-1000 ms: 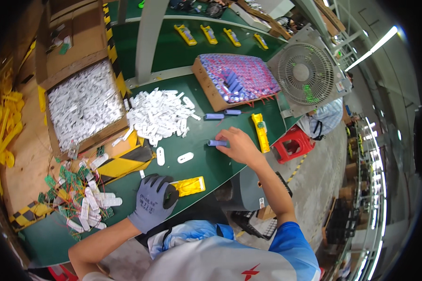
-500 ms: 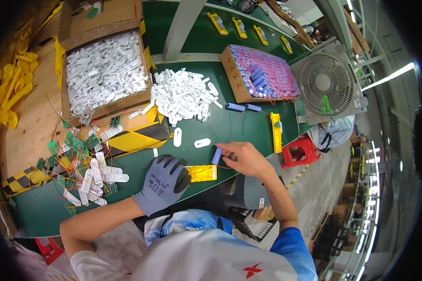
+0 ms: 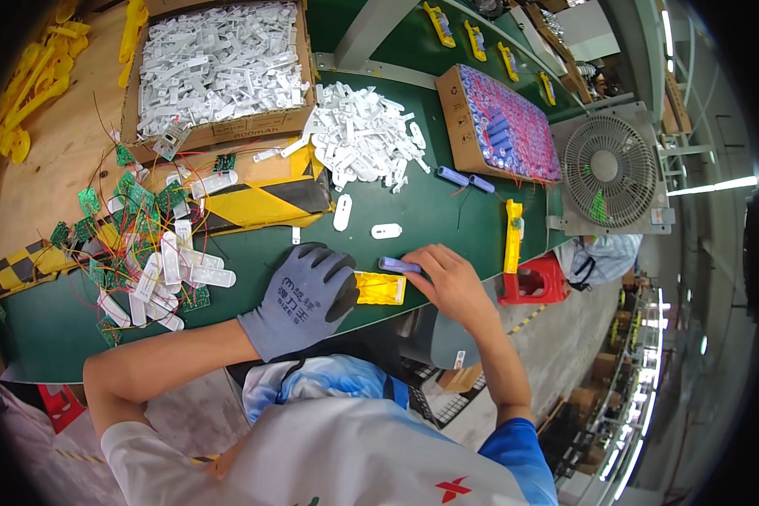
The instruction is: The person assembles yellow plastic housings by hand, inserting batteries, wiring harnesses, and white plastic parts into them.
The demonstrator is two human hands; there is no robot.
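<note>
In a grey work glove with dark fingertips, my left hand (image 3: 305, 295) grips one end of a yellow plastic housing (image 3: 383, 288) near the table's front edge. The housing's open hollow side faces up, and its gripped end is hidden by the glove. My bare right hand (image 3: 449, 278) pinches a purple cylindrical battery cell (image 3: 399, 265) by its right end. The cell lies nearly level just over the housing's far edge; whether they touch I cannot tell. Two white oval plastic covers, one upright (image 3: 342, 212) and one lying crosswise (image 3: 386, 230), rest beyond my hands.
A pile of white plastic parts (image 3: 367, 135) lies before a carton (image 3: 219, 131) of similar parts. Circuit boards with thin wires (image 3: 148, 211) spread at left. A box of purple cells (image 3: 462, 126), two loose cells (image 3: 453, 176), another yellow housing (image 3: 513, 236) and a fan (image 3: 605, 169) stand right.
The cell in my right hand has turned from steeply tilted to nearly level, above the housing. My left hand keeps its grip. The whole view has shifted slightly.
</note>
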